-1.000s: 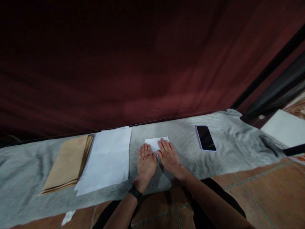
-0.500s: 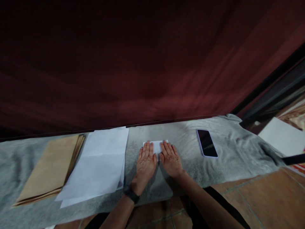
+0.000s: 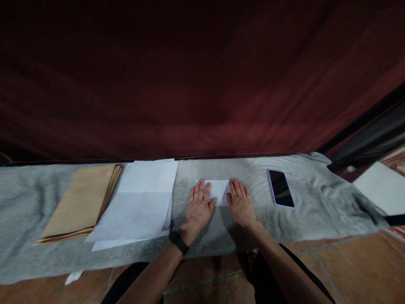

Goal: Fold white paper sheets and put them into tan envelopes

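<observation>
A small folded sheet of white paper [image 3: 220,192] lies flat on the grey cloth in front of me. My left hand [image 3: 199,207] rests flat over its left part, fingers stretched out and thumb pointing inward. At the paper's right edge lies my right hand [image 3: 241,203], palm down with its fingers straight. Between the two hands the middle of the paper shows. Neither hand grips anything. A dark watch [image 3: 179,242] is on my left wrist.
Larger white sheets [image 3: 139,202] with a crease lie to the left, beside a stack of brown envelopes [image 3: 77,200]. A phone [image 3: 281,189] lies on the right. The grey cloth [image 3: 196,166] ends at a dark red curtain [image 3: 202,105]. Below is a tiled floor [image 3: 357,266].
My hands have slid apart, the right one moving outward to the paper's edge, so more of the folded paper shows between them. The camera view has shifted slightly.
</observation>
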A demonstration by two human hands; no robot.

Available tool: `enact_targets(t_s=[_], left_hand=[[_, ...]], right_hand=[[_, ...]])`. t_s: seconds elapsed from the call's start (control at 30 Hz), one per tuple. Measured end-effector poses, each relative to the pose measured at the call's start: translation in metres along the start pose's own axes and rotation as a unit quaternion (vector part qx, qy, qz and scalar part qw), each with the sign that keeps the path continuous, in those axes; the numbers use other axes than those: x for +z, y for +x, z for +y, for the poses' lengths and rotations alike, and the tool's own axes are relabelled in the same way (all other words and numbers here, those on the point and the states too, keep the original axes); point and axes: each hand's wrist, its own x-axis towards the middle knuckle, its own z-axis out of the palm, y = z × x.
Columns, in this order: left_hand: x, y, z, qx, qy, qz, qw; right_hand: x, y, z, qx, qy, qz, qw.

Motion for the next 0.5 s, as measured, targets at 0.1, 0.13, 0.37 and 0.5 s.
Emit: enact_targets(t_s=[0.1, 0.13, 0.37, 0.5], left_hand=[[-0.001, 0.001, 0.001, 0.001, 0.026, -0.008, 1.0], [0.0, 0.001, 0.001, 0.003, 0.033, -0.013, 0.999], [0.005, -0.002, 0.0, 0.008, 0.056, -0.035, 0.998], [0.006, -0.003, 0.0, 0.017, 0.054, -0.031, 0.998]], right_hand=[[0.0, 0.001, -0.009, -0.045, 0.044, -0.001, 0.998], [0.001, 0.001, -0.014, -0.07, 0.062, -0.004, 0.996], [0.008, -0.003, -0.035, -0.139, 0.093, -0.036, 0.985], [0.011, -0.004, -0.03, -0.127, 0.06, -0.03, 0.99]])
